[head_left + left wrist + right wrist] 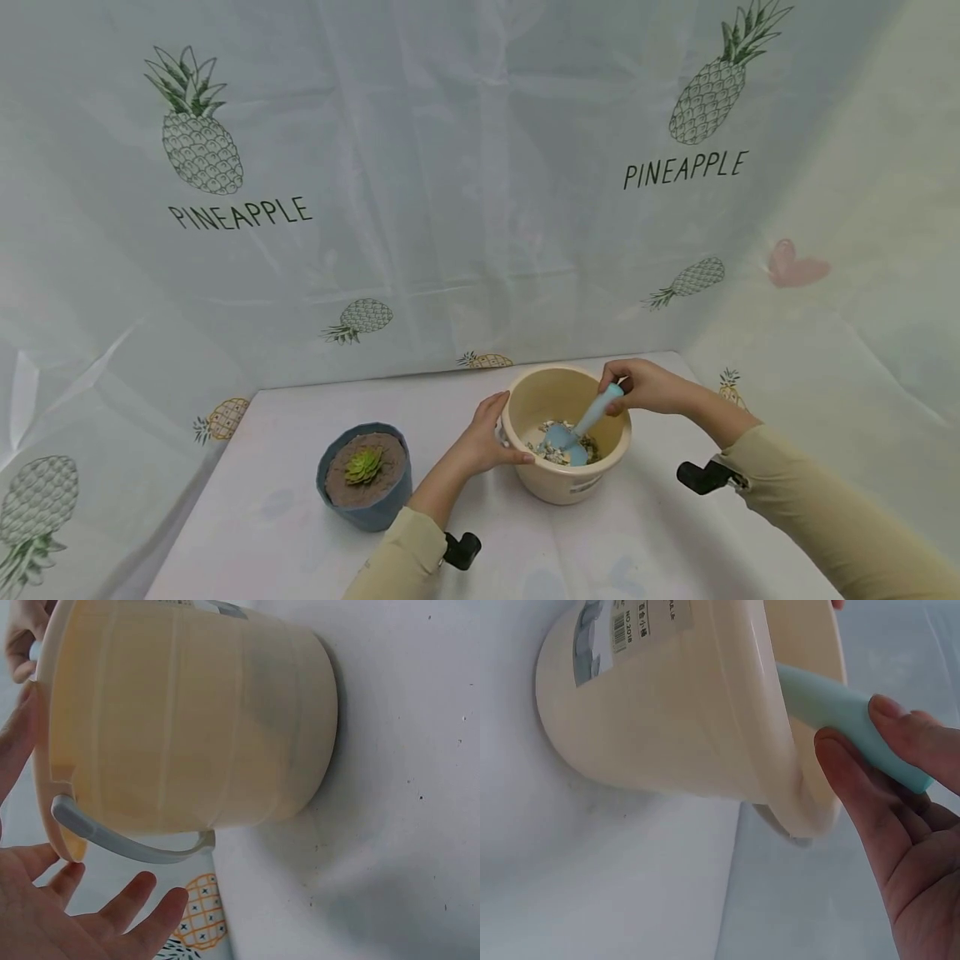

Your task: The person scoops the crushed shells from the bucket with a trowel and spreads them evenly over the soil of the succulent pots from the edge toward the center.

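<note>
A cream plastic bucket [558, 483] stands on the white-covered table, with small mixed pebbles [553, 454] in its bottom. My right hand [652, 387] pinches the handle of a light blue scoop [596, 412] between thumb and fingers. The scoop's blade rests among the pebbles inside the bucket. At the bucket's left side my left hand [483, 437] touches the rim with thumb and fingertips, its other fingers spread in the left wrist view. A grey carry handle [135, 844] hangs down the bucket's outside. The right wrist view shows a printed label [634, 630] on the wall.
To the left of my left forearm stands a blue-grey pot [375, 508] of brown soil with a green succulent [363, 465] in it. The table [262, 508] ends at a hanging pineapple-print sheet [450, 208] behind and at the sides.
</note>
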`<state>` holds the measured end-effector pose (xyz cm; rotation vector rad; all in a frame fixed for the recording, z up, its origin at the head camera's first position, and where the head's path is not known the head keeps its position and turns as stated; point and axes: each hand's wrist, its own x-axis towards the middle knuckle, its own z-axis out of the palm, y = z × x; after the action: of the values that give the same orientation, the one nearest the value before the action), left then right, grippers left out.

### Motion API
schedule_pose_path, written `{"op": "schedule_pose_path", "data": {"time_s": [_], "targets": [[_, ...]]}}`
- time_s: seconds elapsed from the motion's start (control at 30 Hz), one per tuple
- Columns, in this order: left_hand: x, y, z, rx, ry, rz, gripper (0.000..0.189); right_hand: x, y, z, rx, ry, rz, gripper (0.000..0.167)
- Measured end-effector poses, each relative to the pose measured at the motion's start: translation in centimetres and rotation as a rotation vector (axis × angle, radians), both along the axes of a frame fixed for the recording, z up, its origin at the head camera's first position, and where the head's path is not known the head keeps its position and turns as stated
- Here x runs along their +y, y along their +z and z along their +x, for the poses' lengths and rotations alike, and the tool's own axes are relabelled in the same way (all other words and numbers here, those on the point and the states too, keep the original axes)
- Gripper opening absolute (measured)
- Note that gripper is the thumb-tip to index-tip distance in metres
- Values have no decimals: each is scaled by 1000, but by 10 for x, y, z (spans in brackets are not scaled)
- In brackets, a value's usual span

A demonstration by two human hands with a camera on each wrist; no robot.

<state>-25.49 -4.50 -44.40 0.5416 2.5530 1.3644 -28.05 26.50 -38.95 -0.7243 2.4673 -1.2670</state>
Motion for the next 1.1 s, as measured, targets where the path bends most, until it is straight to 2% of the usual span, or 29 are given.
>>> {"op": "schedule_pose_path", "data": {"time_s": [0.23, 0.5, 0.8, 1.1], "targets": [[0, -1, 0, 12, 1, -15, 108, 3, -5, 2, -59, 12, -47, 17], [-1, 8, 7, 44, 12, -83, 102, 10, -11, 2, -63, -41, -81, 20], [-10, 15, 8, 50, 96, -122, 95, 15, -13, 3, -97, -100, -158, 23], [-28, 28, 14, 85, 128, -103, 85, 22, -22, 10, -90, -177, -193, 28]]}}
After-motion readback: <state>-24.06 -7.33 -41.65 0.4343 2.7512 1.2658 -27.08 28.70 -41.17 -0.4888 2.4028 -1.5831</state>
